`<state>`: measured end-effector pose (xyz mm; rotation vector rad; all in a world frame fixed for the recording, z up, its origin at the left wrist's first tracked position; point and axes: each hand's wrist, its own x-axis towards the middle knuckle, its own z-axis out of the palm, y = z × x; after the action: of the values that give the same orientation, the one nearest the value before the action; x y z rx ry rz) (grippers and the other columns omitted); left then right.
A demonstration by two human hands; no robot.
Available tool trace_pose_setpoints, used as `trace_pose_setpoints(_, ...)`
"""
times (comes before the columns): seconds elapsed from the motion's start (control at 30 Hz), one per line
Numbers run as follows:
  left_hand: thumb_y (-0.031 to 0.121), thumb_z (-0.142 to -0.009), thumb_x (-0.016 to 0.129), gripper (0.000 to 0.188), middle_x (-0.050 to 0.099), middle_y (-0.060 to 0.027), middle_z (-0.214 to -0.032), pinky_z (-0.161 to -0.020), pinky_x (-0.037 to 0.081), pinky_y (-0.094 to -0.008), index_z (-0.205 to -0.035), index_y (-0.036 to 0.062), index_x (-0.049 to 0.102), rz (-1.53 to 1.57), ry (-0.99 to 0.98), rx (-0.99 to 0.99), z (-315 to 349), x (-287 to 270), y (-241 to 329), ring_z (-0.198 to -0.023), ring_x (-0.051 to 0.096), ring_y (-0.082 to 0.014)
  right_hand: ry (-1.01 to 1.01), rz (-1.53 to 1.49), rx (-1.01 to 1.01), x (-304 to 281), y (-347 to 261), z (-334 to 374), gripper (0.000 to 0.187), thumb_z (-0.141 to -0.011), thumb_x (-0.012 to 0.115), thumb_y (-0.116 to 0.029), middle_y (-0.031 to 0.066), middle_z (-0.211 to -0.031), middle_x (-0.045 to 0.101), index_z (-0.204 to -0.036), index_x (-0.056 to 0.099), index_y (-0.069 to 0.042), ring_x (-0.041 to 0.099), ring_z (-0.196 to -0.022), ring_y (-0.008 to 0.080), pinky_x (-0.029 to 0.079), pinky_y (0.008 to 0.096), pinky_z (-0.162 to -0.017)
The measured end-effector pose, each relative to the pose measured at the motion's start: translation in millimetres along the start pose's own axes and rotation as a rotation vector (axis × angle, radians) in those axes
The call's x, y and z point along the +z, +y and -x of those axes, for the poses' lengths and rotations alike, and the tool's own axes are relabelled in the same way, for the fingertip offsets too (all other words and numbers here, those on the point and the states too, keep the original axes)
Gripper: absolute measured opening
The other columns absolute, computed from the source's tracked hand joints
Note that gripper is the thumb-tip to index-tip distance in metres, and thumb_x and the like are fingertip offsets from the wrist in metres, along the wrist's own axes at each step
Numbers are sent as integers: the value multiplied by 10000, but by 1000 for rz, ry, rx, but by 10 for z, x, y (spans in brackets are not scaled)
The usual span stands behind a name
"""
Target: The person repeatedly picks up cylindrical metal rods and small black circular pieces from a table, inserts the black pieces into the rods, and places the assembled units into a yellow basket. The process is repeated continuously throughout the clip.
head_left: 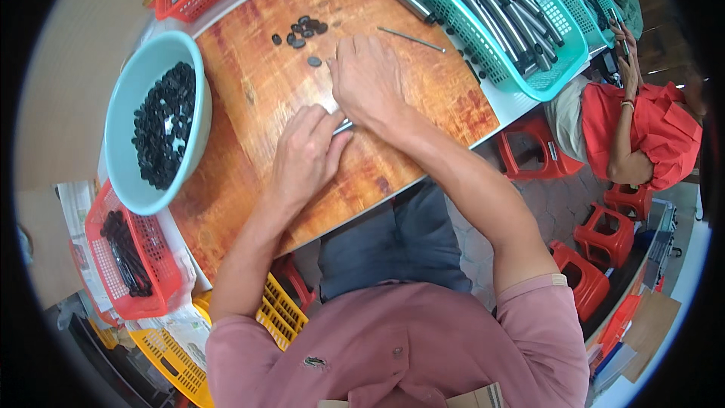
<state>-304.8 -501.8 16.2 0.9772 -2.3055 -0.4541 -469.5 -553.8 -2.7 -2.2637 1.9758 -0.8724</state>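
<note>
- The tube (344,126), bright metal, lies low over the table (242,117), between the two hands; only a short stretch of it shows.
- Its long axis, as far as that stretch tells, slants from the left palm up and rightward, toward the right wrist.
- The left hand (305,149) is nearer: its fingers are closed on the tube, thumb on the near side, the others on the far side.
- The right hand (368,79) is bent over the table just beyond, back of the hand up. Its fingers curl down out of sight, so I cannot tell whether they are apart, together or clamped on anything. The tube passes out of view by the right wrist; whether they touch is hidden.
- Just left of the right fingers, apart from them, a black piece (314,62) lies flat; the black cluster (302,30) is farther off.
- Right of that hand, the thin rod (411,39) lies aslant, apart from it.
</note>
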Motion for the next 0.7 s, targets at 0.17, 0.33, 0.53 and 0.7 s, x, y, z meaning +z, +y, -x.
trace_pose_setpoints(0.17, 63, -824, 784, 315, 589, -152, -918, -791, 505, -447, -1118, -14, 700, -33, 11, 24, -37, -55, 23, -876, 604, -344, 50, -77, 45, -27, 25, -81, 258, -957, 640, -244, 235, -996, 650, -980, 643, 13, 614, -1015, 411, 467, 532, -887)
trace_pose_setpoints(0.33, 74, -817, 795, 321, 588, -149, -916, -804, 513, -444, -1113, -12, 707, -17, 26, 26, -51, -65, -48, -894, 608, -342, -28, -159, 144, -35, 27, -86, 272, -979, 620, -264, 219, -1065, 644, -1011, 657, 3, 597, -1078, 389, 432, 530, -931)
trace_pose_setpoints(0.53, 67, -810, 797, 308, 582, -150, -915, -798, 514, -446, -1091, -13, 699, -38, 17, 51, -41, -57, -36, -892, 609, -343, 80, -79, 111, -17, 10, -13, 257, -973, 638, -270, 199, -997, 639, -984, 635, -13, 600, -994, 389, 444, 517, -875)
trace_pose_setpoints(0.7, 55, -807, 791, 278, 570, -152, -903, -792, 516, -445, -1056, -14, 687, -28, -9, 38, -38, -82, 10, -887, 607, -345, 55, -16, 78, -56, -21, 5, 254, -963, 643, -259, 192, -1007, 638, -1010, 632, -9, 588, -1007, 382, 423, 514, -883)
